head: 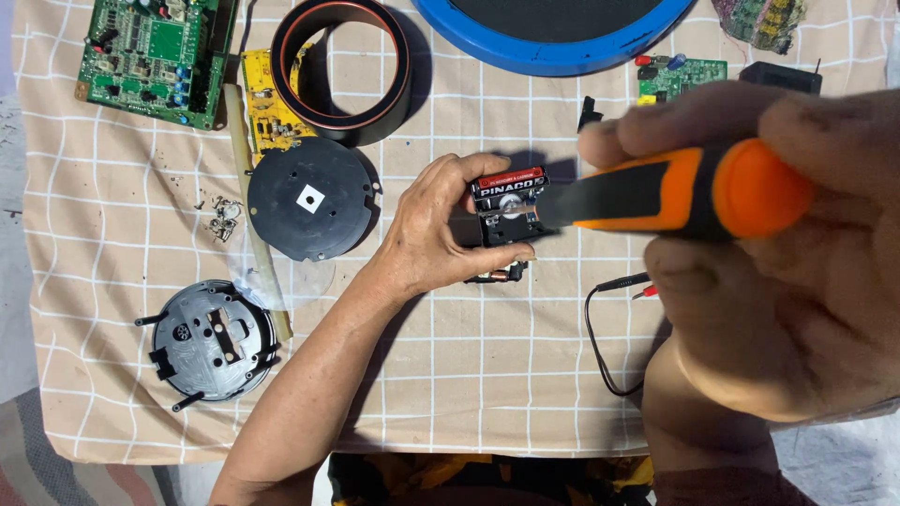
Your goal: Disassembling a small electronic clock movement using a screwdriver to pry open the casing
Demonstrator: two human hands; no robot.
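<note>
My left hand [433,230] grips a small black battery holder [508,217] with a red-and-black battery in its top slot, held just above the checked cloth. My right hand [787,281], close to the camera and large in view, is wrapped around the orange-and-black handle of a screwdriver [684,192]. The screwdriver's shaft points left, and its tip reaches the metal contact in the middle of the holder. A small copper coil part hangs below the holder, near my left thumb.
On the beige checked cloth [469,375] lie a black round disc [309,199], a black ring [342,66], a slotted round plate [214,342], a yellow circuit board [267,103], green circuit boards [150,56] [680,77], a blue-rimmed disc [553,37], loose screws [223,217] and black probe leads [609,328].
</note>
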